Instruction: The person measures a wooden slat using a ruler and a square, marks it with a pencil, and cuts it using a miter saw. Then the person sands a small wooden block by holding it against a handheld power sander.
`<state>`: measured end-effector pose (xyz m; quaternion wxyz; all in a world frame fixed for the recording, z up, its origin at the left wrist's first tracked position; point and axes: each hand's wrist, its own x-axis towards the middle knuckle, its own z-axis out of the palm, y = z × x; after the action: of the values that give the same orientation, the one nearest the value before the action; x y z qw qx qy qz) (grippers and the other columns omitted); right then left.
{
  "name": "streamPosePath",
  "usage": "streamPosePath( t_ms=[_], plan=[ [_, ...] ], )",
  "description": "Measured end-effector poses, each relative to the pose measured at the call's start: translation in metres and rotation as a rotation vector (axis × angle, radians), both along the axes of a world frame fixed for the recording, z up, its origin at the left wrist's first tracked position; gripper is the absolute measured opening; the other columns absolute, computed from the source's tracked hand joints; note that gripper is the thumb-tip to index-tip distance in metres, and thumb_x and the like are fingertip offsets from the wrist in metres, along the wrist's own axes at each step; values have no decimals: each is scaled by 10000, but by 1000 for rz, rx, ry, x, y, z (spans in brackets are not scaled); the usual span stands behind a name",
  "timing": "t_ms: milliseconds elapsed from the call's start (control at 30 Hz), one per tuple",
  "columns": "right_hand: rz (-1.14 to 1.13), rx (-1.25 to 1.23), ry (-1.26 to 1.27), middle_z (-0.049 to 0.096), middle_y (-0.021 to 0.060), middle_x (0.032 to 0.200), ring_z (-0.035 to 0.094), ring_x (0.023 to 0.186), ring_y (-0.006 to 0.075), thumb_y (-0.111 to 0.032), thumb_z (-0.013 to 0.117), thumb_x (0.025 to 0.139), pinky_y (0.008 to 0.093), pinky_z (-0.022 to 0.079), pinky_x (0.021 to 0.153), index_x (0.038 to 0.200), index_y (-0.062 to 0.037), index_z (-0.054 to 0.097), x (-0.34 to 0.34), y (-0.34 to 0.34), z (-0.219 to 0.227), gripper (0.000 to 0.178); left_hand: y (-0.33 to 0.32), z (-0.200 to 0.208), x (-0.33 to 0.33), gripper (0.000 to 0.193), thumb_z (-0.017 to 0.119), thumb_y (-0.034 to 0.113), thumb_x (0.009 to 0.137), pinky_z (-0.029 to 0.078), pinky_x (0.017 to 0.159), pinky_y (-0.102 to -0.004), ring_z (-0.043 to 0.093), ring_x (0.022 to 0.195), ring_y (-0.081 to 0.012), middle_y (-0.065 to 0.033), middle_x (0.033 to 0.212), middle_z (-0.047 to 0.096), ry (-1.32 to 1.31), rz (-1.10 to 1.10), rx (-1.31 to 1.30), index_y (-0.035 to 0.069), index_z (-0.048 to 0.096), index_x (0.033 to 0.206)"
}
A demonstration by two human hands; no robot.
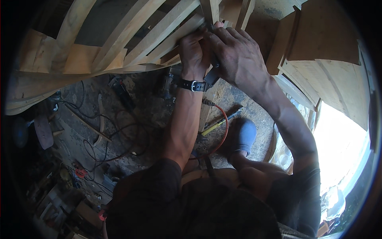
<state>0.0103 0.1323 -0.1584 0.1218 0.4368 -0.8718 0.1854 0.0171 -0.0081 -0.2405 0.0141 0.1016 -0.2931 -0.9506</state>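
Observation:
My left hand (193, 53) is raised against the wooden slats (163, 34), its fingers curled and partly hidden. A black strap with a silver buckle (194, 86) circles that wrist. Close beside it, my right hand (238, 53) is closed over a dark air tool (213, 75), mostly covered by my palm and wrist. Below the tool hangs a metal hose coupling (207, 102) joined to an orange air hose (227, 127). Both hands meet at an upright wooden piece (211, 11); whatever lies between my fingertips is hidden.
A curved wooden frame (79, 77) spans the upper left. Wooden panels (324, 36) stand at right. On the dusty floor lie a hammer with a yellow handle (215, 126), a dark power tool (121, 93), tangled cords (105, 149) and wood strips (87, 121). My foot wears a blue clog (243, 134).

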Motion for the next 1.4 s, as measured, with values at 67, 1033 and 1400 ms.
streamPosePath(
  t_ms=[67, 1033, 1400],
  plan=[
    [-23, 41, -25, 668, 176, 1114, 669, 1071, 341, -114, 660, 806, 425, 534, 947, 1113, 18, 632, 7, -1, 9, 336, -2, -2, 0, 429, 537, 138, 1004, 471, 1122, -448, 632, 1232, -328, -229, 1283, 650, 45, 23, 48, -113, 519, 1351],
    [-21, 83, 10, 661, 151, 1060, 671, 1088, 319, -136, 647, 842, 405, 541, 905, 1097, 14, 626, 19, -11, 22, 297, -2, -28, 1, 530, 651, 101, 942, 464, 1127, -435, 618, 1226, -310, -229, 1311, 623, 174, 109, -501, -99, 474, 1399],
    [8, 15, 98, 658, 149, 1036, 670, 1070, 320, -114, 616, 859, 403, 530, 945, 1089, 3, 619, 1, -10, 1, 258, -5, -19, 1, 362, 616, 58, 960, 528, 1046, -409, 696, 1105, -303, -203, 1183, 695, 147, 108, -401, -106, 585, 1281]
  ],
)
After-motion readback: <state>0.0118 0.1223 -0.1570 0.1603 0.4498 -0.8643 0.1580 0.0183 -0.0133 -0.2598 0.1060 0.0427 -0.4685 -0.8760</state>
